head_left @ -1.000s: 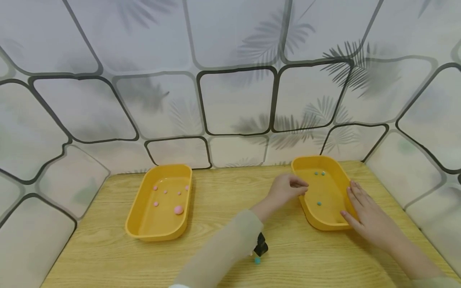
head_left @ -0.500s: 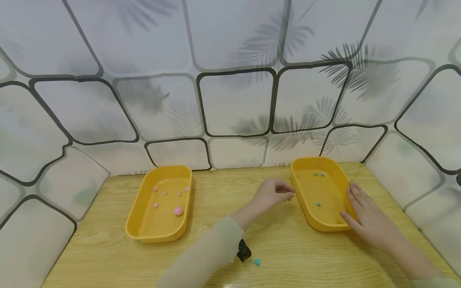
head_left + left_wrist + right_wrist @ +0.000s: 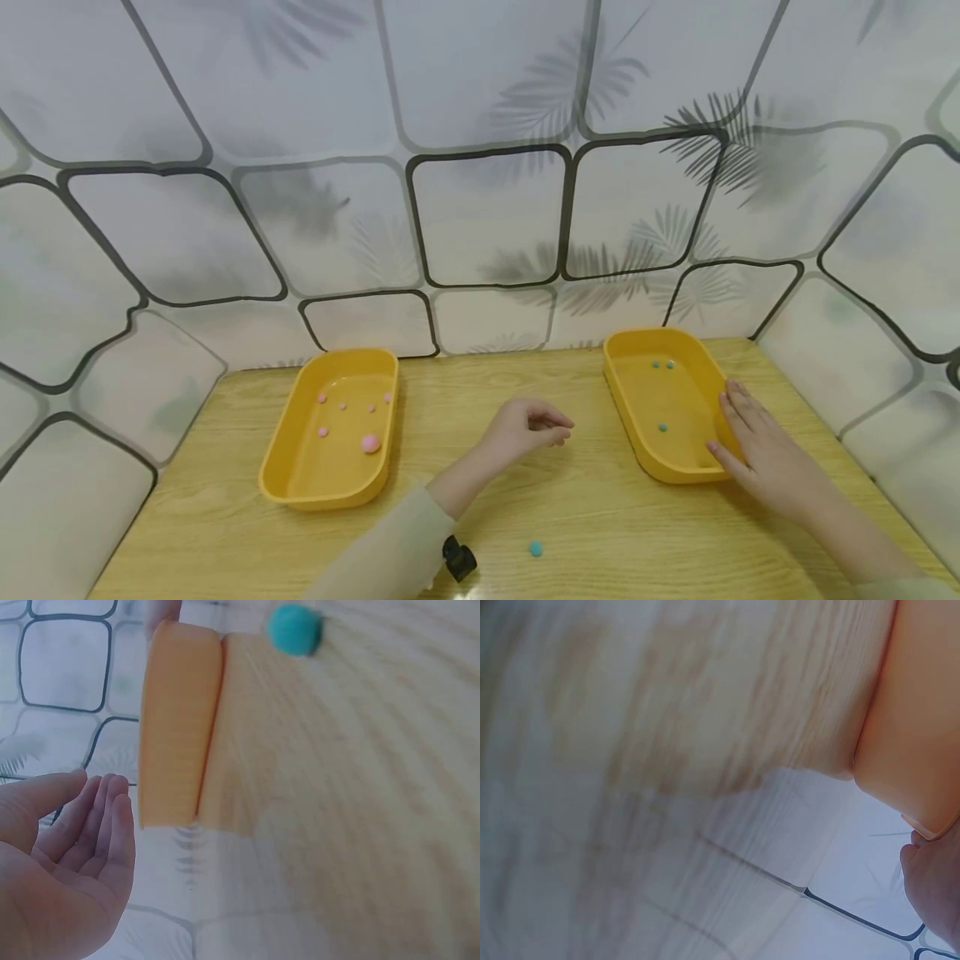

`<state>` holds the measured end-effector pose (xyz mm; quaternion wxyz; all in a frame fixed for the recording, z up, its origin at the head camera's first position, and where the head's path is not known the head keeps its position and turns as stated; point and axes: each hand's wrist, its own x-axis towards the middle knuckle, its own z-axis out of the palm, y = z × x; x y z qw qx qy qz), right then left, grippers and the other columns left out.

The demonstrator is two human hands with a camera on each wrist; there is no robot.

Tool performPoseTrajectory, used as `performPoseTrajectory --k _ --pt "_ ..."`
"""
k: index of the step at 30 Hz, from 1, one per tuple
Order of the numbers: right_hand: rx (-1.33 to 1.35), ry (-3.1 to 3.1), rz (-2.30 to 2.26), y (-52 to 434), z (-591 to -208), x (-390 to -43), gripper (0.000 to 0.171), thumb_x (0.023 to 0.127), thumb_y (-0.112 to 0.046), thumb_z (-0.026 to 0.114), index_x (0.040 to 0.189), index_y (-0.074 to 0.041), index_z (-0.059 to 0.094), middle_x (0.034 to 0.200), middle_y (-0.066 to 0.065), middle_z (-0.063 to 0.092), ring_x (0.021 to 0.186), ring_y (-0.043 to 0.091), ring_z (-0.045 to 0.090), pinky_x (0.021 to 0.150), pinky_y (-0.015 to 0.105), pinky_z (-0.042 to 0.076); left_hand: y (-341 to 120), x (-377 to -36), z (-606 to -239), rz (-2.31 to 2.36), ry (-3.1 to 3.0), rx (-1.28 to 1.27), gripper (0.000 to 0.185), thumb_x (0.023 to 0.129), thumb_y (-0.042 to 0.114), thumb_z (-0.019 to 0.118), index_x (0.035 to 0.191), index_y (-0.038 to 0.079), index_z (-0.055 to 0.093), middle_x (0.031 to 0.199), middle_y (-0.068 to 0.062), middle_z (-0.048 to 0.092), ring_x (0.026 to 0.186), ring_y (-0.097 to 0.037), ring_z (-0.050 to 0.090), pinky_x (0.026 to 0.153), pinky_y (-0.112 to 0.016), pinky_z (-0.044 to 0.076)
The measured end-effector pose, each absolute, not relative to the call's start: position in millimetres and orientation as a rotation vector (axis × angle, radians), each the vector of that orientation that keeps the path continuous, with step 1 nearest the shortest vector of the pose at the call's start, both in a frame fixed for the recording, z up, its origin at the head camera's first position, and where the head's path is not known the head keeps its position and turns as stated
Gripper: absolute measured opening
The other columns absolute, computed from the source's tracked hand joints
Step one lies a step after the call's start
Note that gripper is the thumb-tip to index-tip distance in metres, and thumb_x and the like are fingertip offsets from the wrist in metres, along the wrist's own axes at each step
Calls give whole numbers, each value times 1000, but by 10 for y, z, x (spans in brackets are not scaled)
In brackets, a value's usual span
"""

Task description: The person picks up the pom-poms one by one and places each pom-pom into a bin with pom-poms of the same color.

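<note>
My left hand (image 3: 525, 429) hovers over the table between two yellow trays, fingers loosely bent and nothing between them; the left wrist view shows its bare palm (image 3: 67, 900). Nearer the front lies a small teal ball (image 3: 536, 548) on the wood, large at the top of the left wrist view. My right hand (image 3: 772, 454) rests on the right rim of the right yellow tray (image 3: 637, 437), its fingers straight. Inside that tray sit three teal balls, one of them the front ball (image 3: 663, 427). The right wrist view catches only part of that hand at the tray's edge.
The left yellow tray (image 3: 273, 450) holds several small pink balls and one larger pink ball (image 3: 371, 443). A black wrist device (image 3: 459, 559) hangs at the left sleeve. Patterned fabric (image 3: 487, 217) walls the back and both sides of the wooden table (image 3: 600, 542).
My left hand has drawn back from the right tray's left rim, moving left and toward the front. The right hand stays on its rim. The balls lie where they were.
</note>
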<state>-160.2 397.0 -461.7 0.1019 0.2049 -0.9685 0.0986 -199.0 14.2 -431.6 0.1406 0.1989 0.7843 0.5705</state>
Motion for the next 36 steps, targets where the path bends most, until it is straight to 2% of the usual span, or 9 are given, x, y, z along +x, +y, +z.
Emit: performPoseTrajectory --k 2,7,11,17,22,30,36 --pt "603 -2861 285 3970 -4617 -1602 75 113 -32 50 159 21 23 176 24 -4 162 10 -22 121 12 -23 76 -1945 -4361 1646 2260 573 17 101 5 71 112 -5 79 104 -23 80 97 -44 76 80 -34 66" --pt "606 -2854 269 3970 -4622 -1605 75 112 -32 51 158 21 23 176 25 -3 162 8 -23 121 12 -23 -49 -1820 -4477 1626 2273 541 15 99 7 74 110 -2 80 101 -18 80 90 -35 77 71 -22 61" --pt "610 -2846 261 3973 -4628 -1608 75 112 -32 51 158 21 24 176 26 -2 163 10 -21 122 12 -22 -106 -1737 -4536 1636 2260 509 13 98 5 75 107 -3 80 100 -18 80 85 -23 76 68 -15 57" --pt "613 -2834 259 3979 -4638 -1609 74 112 -31 51 157 21 25 176 27 0 164 15 -19 122 12 -22 -142 -1633 -4541 1634 2227 496 11 97 6 76 105 0 81 101 -16 80 81 -4 68 70 -12 55" --pt "611 -2840 259 3977 -4639 -1612 74 112 -32 51 157 22 26 175 27 1 164 15 -19 122 12 -22 -170 -1546 -4544 1620 2194 507 12 97 6 76 106 1 82 103 -15 80 81 -1 66 71 -12 54" --pt "608 -2851 260 3978 -4637 -1611 75 112 -32 51 158 21 25 176 24 -2 161 6 -22 122 12 -22 -237 -1435 -4619 1585 2190 520 11 97 5 76 105 0 81 101 -16 80 80 0 65 72 -12 53" --pt "623 -2826 254 3986 -4646 -1615 74 112 -31 52 157 22 26 176 25 -1 164 13 -19 122 11 -22 -322 -1369 -4656 1579 2151 510 12 97 6 76 106 0 80 101 -15 80 79 0 65 71 -12 52"
